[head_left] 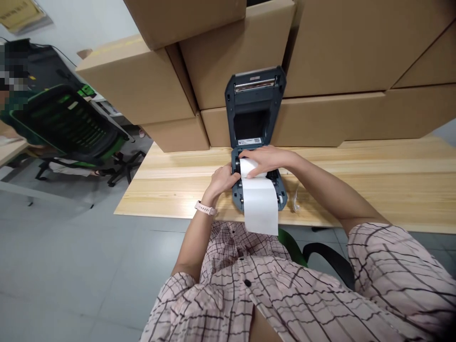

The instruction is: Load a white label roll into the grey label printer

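A dark label printer (281, 198) stands on the wooden table with its lid (253, 105) tipped up and back. Inside its body lies a white label roll (247, 167), and a strip of label paper (261, 204) runs from it toward me, hanging past the table's front edge. My right hand (268, 159) reaches over the roll from the right, fingers curved around it. At the printer's left side rests my left hand (223, 180), its thumb stretched to the rim beside the roll; its other fingers are partly hidden.
Stacked cardboard boxes (320, 118) line the back of the wooden table (178, 183). A crumpled clear scrap (296, 199) lies right of the printer. To the left, a person sits near a black and green office chair (71, 123).
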Available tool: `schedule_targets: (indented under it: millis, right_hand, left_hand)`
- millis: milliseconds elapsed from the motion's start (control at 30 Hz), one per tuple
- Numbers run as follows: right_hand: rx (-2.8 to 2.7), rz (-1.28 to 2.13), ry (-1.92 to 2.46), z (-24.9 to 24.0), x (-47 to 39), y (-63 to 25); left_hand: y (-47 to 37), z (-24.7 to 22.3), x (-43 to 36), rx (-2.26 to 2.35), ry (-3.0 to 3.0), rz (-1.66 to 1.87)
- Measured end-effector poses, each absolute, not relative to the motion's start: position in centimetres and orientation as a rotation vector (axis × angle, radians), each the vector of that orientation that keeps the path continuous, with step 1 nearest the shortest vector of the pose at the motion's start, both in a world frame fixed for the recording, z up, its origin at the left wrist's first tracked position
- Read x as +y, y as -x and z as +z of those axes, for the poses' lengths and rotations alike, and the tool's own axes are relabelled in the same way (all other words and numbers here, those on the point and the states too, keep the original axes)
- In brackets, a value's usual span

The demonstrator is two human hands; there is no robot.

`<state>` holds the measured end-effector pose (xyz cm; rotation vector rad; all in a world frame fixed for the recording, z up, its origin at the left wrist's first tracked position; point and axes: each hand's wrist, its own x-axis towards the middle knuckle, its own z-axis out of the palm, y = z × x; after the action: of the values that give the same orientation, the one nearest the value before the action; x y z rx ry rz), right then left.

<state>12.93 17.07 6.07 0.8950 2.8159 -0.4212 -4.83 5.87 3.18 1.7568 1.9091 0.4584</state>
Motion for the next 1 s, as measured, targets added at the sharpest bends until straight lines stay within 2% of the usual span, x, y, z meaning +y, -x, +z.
schedule_targets:
  millis: [133, 333, 433, 533, 700, 1000]
  right_hand:
    - [2.816, -0.550, -0.888, 5.9, 17.7, -12.5]
    - [3.020, -1.418, -0.568, 8.8, 17.4, -18.0]
    - [3.177, -1.676, -0.763, 10.3, 17.2, -22.3]
    - [3.241, -1.612, -1.113, 10.5, 17.8, -25.8]
    - [3.185, -1.087, -1.480, 8.7, 20.2, -27.5]
    - [2.965, -1.163, -1.360, 3.6, 23.0, -24.2]
  left_hand:
    - [4.9, 2.9, 6.0, 1.902, -1.745, 0.472]
    - [4.8, 2.4, 5.7, 1.891, -1.716, 0.564]
    - [4.7, 2.3, 5.6, 1.916, -1.687, 0.563]
    - [4.7, 2.3, 5.7, 1.917, -1.661, 0.564]
    - [4.9, 2.0, 5.8, 1.904, -1.639, 0.604]
    - [4.9, 1.6, 5.9, 1.899, -1.634, 0.633]
